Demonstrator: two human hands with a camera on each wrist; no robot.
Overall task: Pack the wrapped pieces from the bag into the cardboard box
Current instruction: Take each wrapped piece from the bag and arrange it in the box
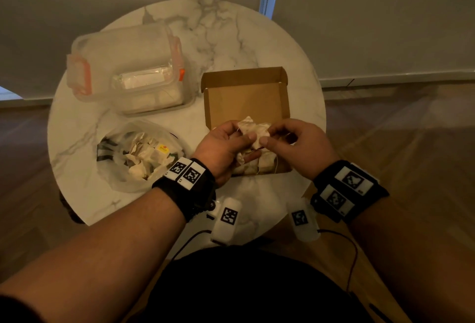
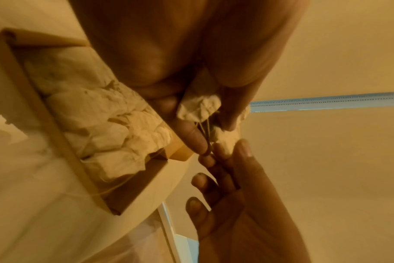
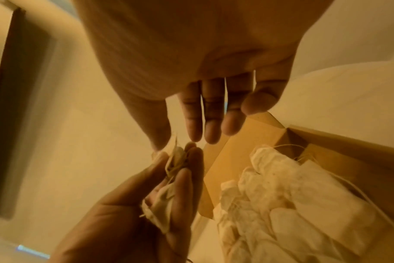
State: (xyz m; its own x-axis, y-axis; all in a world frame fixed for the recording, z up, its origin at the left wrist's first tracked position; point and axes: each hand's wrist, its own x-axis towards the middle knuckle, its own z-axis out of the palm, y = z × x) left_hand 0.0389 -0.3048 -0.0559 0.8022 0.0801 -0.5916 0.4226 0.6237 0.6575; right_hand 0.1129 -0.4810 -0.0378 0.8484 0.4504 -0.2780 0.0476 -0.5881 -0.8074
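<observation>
1. Here, in the head view, the left hand (image 1: 223, 145) cups a small cluster of paper-wrapped pieces (image 1: 253, 130) just above the near end of the cardboard box (image 1: 246, 93). The right hand (image 1: 295, 142) meets it, thumb and forefinger pinching at the cluster, seemingly at a string. More wrapped pieces already line the near end of the box. The plastic bag (image 1: 136, 158), with pieces left in it, lies to the left on the marble table (image 1: 226, 29); a clear lidded container (image 1: 128, 70) stands behind it.

2. In the left wrist view, the left hand's fingers curl round crumpled paper bundles (image 2: 199, 106) with thin strings hanging from them. The right hand's fingers (image 2: 243, 149) touch one bundle from below. The packed pieces sit side by side in the box (image 2: 18, 74).

3. In the right wrist view, the right hand (image 3: 180, 140) has thumb and forefinger closing near the top of the bundle, its other fingers fairly straight. The left palm holds the wrapped pieces (image 3: 167, 192).

4. Judging by the creases, the pieces are light, soft and easily crushed. The strings look prone to tangling, so it seems wiser to hold each piece by its paper body, gently, not by the thread.
</observation>
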